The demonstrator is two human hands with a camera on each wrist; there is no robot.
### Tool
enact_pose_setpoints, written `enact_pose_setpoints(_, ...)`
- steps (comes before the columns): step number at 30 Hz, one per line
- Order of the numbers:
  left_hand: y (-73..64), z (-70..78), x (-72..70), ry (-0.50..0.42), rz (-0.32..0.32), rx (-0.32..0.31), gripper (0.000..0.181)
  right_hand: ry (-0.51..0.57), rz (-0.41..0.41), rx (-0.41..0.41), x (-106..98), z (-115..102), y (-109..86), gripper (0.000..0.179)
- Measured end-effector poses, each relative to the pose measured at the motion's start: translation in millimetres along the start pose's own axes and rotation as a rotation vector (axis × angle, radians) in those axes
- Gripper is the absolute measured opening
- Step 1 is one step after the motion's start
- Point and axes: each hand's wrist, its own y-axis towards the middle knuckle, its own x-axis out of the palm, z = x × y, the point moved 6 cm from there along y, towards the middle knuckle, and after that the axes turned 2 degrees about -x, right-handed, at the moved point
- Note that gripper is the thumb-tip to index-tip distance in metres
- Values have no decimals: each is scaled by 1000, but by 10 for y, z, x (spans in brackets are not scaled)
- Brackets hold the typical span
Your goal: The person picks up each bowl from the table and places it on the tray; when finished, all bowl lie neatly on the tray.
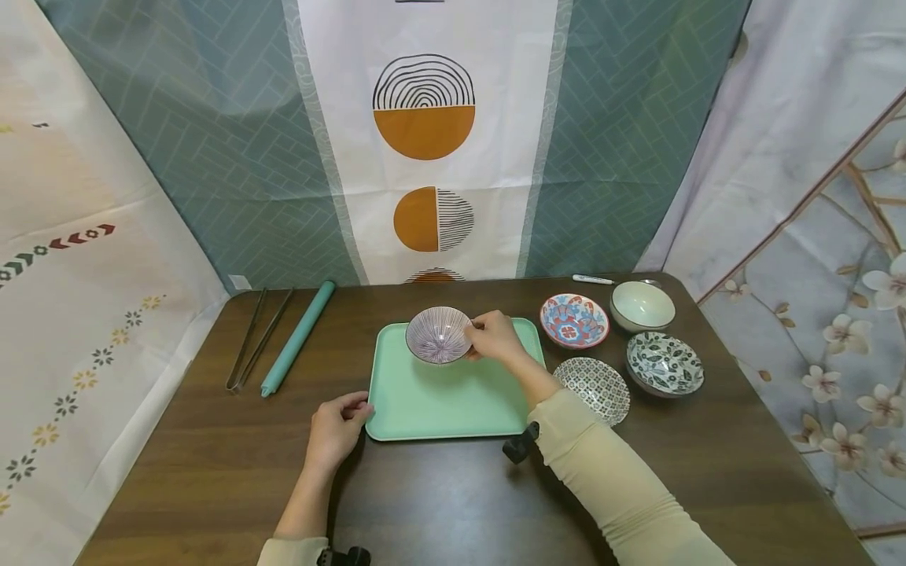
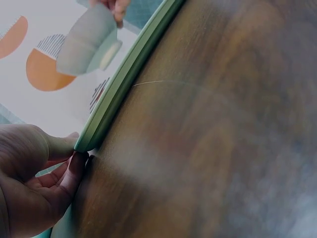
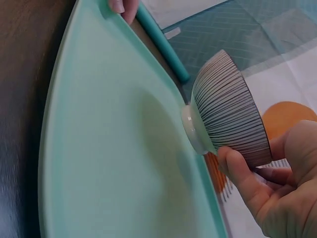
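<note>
Right hand (image 1: 493, 336): thumb and fingers closed on the rim of a round ceramic bowl with thin dark stripes (image 1: 437, 336), held just left of that hand, tilted, raised over a mint-green rectangular tray (image 1: 453, 405). Left hand (image 1: 336, 431): thumb and fingers pinch the tray's near-left corner; tray on brown wooden tabletop (image 1: 212, 472). Right of right hand: red-and-blue patterned bowl (image 1: 575, 321), farther right a plain pale bowl (image 1: 642, 306) and black-and-white leaf-patterned bowl (image 1: 665, 364). Small-patterned round bowl (image 1: 593, 389) beside right forearm. Ahead-left of left hand: teal cylinder (image 1: 297, 339), then metal tongs (image 1: 244, 369).
</note>
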Motion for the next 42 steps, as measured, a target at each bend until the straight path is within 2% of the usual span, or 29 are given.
enact_pose_setpoints(8,14,-7,-2,-3,14,4,22,56,-31,52,244,26,107,25)
enact_pose_setpoints(11,17,-5,4,-32,14,18,23,71,-50,64,318,28,140,27)
enact_pose_setpoints(18,22,-20,21,-95,-25,66,29,175,-70,106,459,65,219,30)
enact_pose_setpoints(29,32,-29,-3,-97,-55,52,29,383,-163,154,667,44,297,35)
enact_pose_setpoints(37,35,-10,-13,-110,-61,58,29,463,-218,164,765,30,341,36)
enact_pose_setpoints(42,29,-38,-4,-114,-69,38,30,482,-207,151,785,49,331,36)
